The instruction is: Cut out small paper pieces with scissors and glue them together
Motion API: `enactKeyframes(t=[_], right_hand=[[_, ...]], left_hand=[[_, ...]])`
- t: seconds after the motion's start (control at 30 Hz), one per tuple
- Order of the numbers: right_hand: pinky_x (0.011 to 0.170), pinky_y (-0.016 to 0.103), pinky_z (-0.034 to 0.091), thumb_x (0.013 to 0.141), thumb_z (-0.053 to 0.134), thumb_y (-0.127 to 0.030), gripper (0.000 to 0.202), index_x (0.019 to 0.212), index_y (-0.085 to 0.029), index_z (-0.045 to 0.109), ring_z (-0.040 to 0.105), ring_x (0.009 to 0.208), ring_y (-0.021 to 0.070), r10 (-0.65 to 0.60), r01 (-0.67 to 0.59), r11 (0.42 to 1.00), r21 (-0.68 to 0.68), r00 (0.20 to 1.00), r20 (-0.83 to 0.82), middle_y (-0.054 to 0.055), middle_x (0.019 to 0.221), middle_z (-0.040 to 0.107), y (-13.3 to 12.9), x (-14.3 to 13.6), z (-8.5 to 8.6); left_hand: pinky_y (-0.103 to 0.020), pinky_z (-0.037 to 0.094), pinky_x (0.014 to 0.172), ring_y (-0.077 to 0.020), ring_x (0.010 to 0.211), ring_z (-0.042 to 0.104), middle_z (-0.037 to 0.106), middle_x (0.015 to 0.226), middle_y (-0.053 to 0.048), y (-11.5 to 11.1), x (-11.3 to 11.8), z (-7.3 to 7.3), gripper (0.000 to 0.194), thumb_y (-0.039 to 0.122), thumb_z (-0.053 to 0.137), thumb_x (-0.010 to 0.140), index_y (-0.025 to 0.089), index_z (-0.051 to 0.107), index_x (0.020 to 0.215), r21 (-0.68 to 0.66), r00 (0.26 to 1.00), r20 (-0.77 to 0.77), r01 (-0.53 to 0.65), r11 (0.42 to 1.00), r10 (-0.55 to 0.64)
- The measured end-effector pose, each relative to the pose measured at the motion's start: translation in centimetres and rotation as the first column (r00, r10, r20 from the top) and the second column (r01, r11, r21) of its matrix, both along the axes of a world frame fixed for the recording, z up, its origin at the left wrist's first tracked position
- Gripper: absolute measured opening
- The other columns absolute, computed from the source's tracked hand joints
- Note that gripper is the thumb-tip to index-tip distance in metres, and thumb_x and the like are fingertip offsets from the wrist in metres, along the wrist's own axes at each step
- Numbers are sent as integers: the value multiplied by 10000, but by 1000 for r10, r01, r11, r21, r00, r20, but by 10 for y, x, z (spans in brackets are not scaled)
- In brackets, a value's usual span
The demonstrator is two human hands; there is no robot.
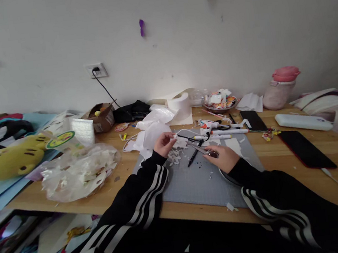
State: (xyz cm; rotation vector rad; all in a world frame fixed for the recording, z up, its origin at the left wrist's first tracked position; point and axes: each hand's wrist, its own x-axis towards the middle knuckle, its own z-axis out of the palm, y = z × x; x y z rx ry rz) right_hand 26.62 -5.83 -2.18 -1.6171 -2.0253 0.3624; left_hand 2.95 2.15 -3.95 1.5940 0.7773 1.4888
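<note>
My left hand is closed in a pinch on a small white piece, perhaps paper; its exact form is too small to tell. In my right hand is a slim metal tool that looks like scissors, its tip pointing at the left fingers. Both hands are above a grey cutting mat. White scraps lie beneath the left hand. A black pen-like tool rests between the hands. Partly under my right forearm shows the rim of a round dish.
Behind the hands lie a white-and-orange glue gun, markers and a white plastic bag. To the right are two phones and a pink-lidded jar. On the left are a scrap-filled bag and a yellow plush toy.
</note>
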Motion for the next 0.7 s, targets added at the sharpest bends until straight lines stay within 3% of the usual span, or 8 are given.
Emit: enactKeyframes(t=[0.13,0.2,0.33,0.4,0.5,0.6,0.7], right_hand=[[731,340,500,782,579,-285,245,994,-210,678,665,843,235,-15,19,999,-45,996,86,76,915,721,2,1,0],[734,334,498,783,576,-270,235,989,-218,675,663,857,232,12,-7,999,-43,994,113,71,944,718,3,2,-4],[776,369,499,751,610,-249,179,909,-200,678,645,875,244,85,-96,990,107,991,101,79,894,711,5,2,-11],[803,401,495,739,634,-282,171,880,-191,668,629,896,253,137,-145,947,286,989,46,91,894,698,4,0,-11],[827,412,490,763,629,-342,222,931,-198,634,611,924,236,269,-211,827,520,962,-38,100,961,669,-1,-4,-4],[809,393,493,791,617,-341,210,956,-212,604,609,903,212,350,-240,753,613,934,-64,89,943,657,-8,-8,5],[775,369,498,809,605,-298,156,939,-212,594,612,863,196,384,-254,725,640,921,-70,77,896,657,-11,-9,10]], left_hand=[[-261,444,751,-121,759,571,629,815,-28,-13,11,5,392,454,776,606,149,538,671,-87,986,159,73,994,-58],[-268,452,753,-126,765,584,635,828,-28,-24,20,6,393,442,788,592,149,538,673,-122,963,231,172,977,-140],[-314,478,774,-155,788,624,638,870,-33,-47,38,10,378,417,778,623,149,527,708,-222,882,363,396,891,-301],[-322,478,787,-161,790,631,639,874,-39,-56,44,11,355,393,773,641,146,531,722,-239,849,396,463,853,-350],[-300,463,771,-156,775,631,635,877,-49,-63,48,13,298,354,752,680,141,551,736,-207,826,380,514,833,-415],[-297,448,772,-167,792,625,634,875,-63,-65,49,13,258,337,727,708,135,568,737,-123,824,329,521,844,-461],[-310,442,783,-184,818,624,639,883,-77,-65,49,11,233,327,703,732,133,575,756,-90,811,290,551,829,-508]])
